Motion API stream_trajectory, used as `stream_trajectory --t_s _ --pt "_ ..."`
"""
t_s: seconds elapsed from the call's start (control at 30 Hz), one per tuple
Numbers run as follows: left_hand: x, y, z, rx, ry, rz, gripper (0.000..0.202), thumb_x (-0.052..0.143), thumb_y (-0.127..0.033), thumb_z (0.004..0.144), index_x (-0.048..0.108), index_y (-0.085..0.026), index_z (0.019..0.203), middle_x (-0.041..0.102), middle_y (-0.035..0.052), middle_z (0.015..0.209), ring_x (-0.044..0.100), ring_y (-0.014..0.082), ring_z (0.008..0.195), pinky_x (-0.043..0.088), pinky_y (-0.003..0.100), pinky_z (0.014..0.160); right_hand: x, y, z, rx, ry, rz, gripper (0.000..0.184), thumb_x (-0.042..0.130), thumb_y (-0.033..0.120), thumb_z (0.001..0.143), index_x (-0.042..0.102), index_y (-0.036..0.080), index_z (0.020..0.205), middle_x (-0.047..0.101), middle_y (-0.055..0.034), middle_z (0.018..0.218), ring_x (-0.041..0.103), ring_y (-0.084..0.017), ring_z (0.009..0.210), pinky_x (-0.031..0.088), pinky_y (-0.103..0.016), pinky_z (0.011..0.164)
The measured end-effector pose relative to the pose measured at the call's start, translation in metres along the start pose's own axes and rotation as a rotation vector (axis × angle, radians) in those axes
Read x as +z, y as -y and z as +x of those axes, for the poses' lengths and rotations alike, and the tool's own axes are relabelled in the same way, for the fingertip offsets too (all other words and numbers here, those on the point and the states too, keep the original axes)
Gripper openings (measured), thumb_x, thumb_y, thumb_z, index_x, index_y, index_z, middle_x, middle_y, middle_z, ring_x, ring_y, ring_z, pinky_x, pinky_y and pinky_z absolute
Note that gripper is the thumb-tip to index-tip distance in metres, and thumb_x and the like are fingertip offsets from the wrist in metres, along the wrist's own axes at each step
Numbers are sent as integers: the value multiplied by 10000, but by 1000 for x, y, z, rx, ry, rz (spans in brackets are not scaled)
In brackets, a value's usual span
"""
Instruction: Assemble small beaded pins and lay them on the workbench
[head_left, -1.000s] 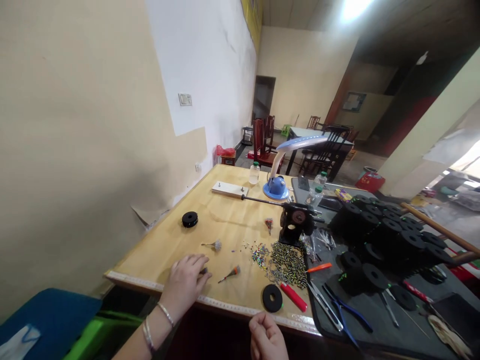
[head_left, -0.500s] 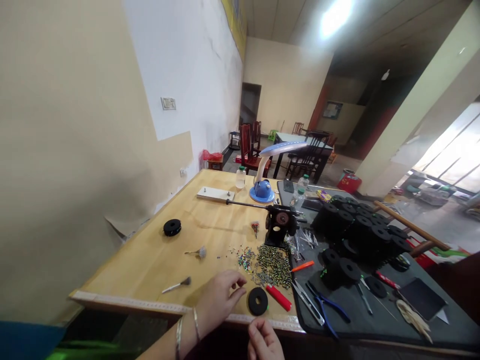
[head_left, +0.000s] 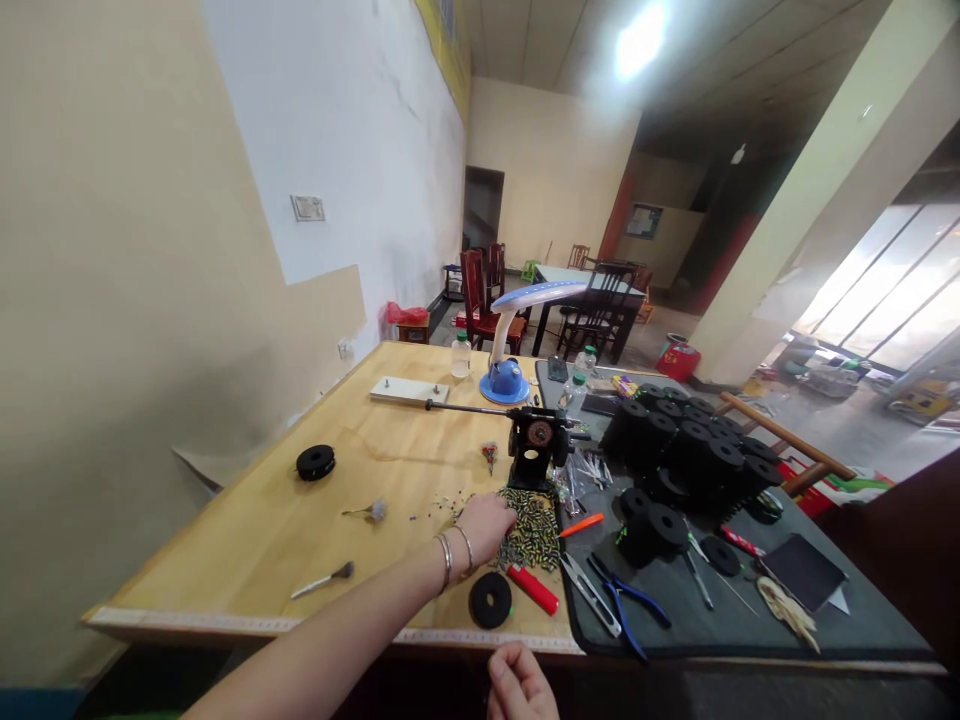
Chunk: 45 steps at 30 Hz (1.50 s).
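Note:
My left hand (head_left: 484, 527) reaches across the wooden table (head_left: 262, 530) and rests on a heap of small striped beads (head_left: 531, 525), fingers curled down into it. Two bangles circle that wrist. What the fingers hold, if anything, is hidden. My right hand (head_left: 520, 685) is at the bottom edge, below the table's front edge, closed in a loose fist. A black foam ring (head_left: 490, 600) and a red lighter (head_left: 532, 588) lie just in front of the left hand.
A black winding device (head_left: 534, 447) with a long rod stands behind the beads. Two small brushes (head_left: 324, 580) lie to the left, plus a black spool (head_left: 315, 462). A dark mat (head_left: 675, 600) at right carries stacked black spools (head_left: 694, 445), scissors and blue pliers (head_left: 626, 600). A blue desk lamp (head_left: 506, 375) stands at the back.
My left hand moved right and forward from near the brushes to the bead heap. My view swung left to right, so the table shifted left in frame. My right hand stayed low.

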<state>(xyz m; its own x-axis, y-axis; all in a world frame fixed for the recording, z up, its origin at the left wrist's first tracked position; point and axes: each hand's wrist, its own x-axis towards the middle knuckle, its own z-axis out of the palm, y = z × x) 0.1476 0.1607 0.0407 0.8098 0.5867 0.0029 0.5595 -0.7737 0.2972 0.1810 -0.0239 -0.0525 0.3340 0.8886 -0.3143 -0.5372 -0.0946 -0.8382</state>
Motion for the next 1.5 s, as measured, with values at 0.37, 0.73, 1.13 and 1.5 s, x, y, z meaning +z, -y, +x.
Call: stream_trajectory --t_s 0.37,0.73,1.13,1.5 --pt "-1 -3 -4 -3 -55 -159 122 517 -99 883 635 -129 884 656 115 979 587 242 983 452 424 896 12 34 -17 168 37 34 588 803 649 485 448 224 682 478 116 373 207 -3 253 154 -109 248" --pt "3 -22 -130 -428 -260 -1331 126 591 -260 831 594 -150 894 629 17 766 594 134 685 473 240 632 23 30 -28 -86 150 -171 407 673 558 760 548 172 728 683 -42 813 363 -7 336 277 -146 315" --pt "37 -34 -175 -797 -433 -2319 99 735 -102 738 647 -127 777 635 14 679 522 67 507 448 175 563 53 15 -32 -55 202 -355 485 581 655 766 507 180 702 487 72 452 356 -47 346 288 -155 359" --pt "41 -34 -174 -852 -517 -2392 89 643 -45 797 630 -133 799 607 12 653 492 61 466 416 153 506 59 13 -29 -41 178 -407 490 591 659 749 495 182 689 465 79 445 364 -53 361 294 -157 366"
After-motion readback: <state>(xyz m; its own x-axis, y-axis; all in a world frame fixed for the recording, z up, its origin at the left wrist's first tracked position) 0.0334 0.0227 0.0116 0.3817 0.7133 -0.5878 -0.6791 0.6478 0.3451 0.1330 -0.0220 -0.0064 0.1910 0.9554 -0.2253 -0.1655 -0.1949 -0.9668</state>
